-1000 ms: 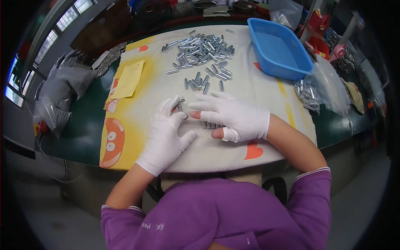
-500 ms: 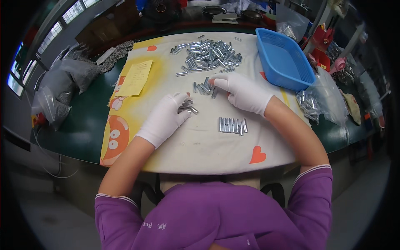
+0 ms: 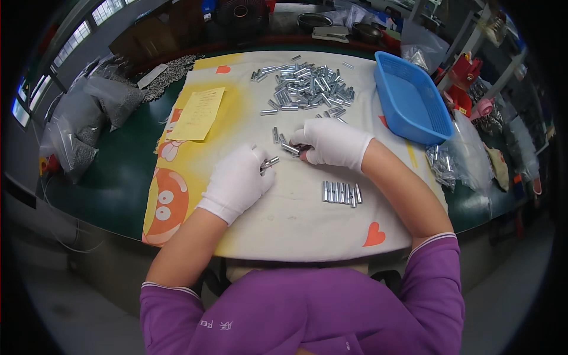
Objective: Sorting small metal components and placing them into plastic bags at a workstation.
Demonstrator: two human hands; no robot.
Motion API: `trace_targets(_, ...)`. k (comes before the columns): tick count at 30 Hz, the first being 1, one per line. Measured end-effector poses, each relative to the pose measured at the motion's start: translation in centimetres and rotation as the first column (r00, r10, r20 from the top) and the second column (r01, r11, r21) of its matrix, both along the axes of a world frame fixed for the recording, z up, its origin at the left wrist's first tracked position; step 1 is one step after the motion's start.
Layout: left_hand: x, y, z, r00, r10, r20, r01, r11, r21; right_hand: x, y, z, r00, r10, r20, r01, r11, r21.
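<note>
Both hands wear white gloves with bare fingertips. My left hand (image 3: pixel 238 179) is curled around a few short metal cylinders (image 3: pixel 270 163), whose ends stick out between thumb and fingers. Across from it, my right hand (image 3: pixel 336 144) bends down with its fingers closed on some of the same metal cylinders (image 3: pixel 290 149), close to the cloth. Just left of those fingers, a loose cylinder (image 3: pixel 275 135) lies apart. Nearer to me, a neat row of metal cylinders (image 3: pixel 340 193) lies side by side on the cloth. Beyond the hands spreads a large loose pile of them (image 3: pixel 310 86).
A patterned cloth (image 3: pixel 296 236) covers the green table (image 3: pixel 121 201). On it are a yellow paper note (image 3: pixel 199 114) at left and a blue plastic basket (image 3: pixel 435 139) at far right. Filled clear bags (image 3: pixel 74 139) stand left; another bag of cylinders (image 3: pixel 442 163) lies right.
My right hand has come down and nearer to me, its fingers closing on cylinders in the small group. My left hand has curled tighter around its own. The view has shifted slightly.
</note>
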State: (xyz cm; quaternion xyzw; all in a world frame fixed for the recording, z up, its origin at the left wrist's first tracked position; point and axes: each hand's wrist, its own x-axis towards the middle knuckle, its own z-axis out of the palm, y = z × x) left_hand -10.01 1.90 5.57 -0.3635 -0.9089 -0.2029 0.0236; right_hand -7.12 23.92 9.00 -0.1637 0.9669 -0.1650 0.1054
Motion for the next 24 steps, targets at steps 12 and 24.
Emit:
trace_targets(12,-1.1,-0.7,0.1,0.990,0.005,0.138,-0.022,0.992,0.122,1.1,-0.6,-0.3,0.973,0.101,-0.209,-0.118,0.991,-0.069)
trace_targets(24,0.7,-0.8,2.0,0.954,0.041,0.296,-0.033,0.999,-0.034,1.8,-2.1,-2.1,0.974,0.103,-0.204,-0.169,0.925,-0.340)
